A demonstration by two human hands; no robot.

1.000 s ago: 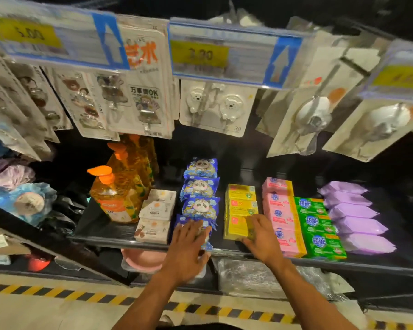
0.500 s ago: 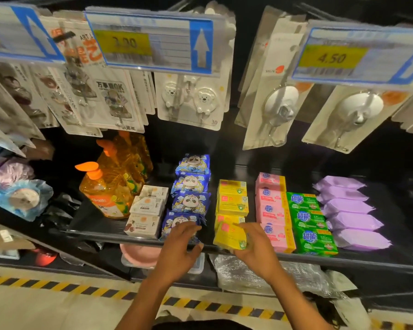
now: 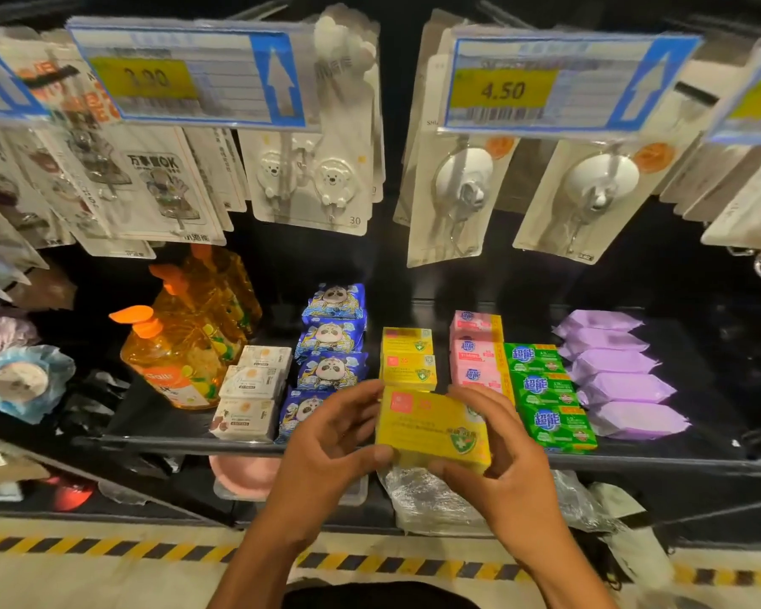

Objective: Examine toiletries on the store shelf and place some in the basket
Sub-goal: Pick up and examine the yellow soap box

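A yellow soap box with a green shield mark is held in front of the black shelf, face up toward me. My left hand grips its left end, thumb under and fingers on top. My right hand grips its right end. Two more yellow boxes stay in their row on the shelf behind it. No basket is in view.
The shelf also carries orange pump bottles, white boxes, blue panda packs, pink boxes, green soap boxes and purple packs. Hook packs hang above behind price tags. A yellow-black floor stripe runs below.
My right hand lifted the front yellow soap box off the shelf toward me. My left hand left the blue panda packs and took hold of the box's left end.
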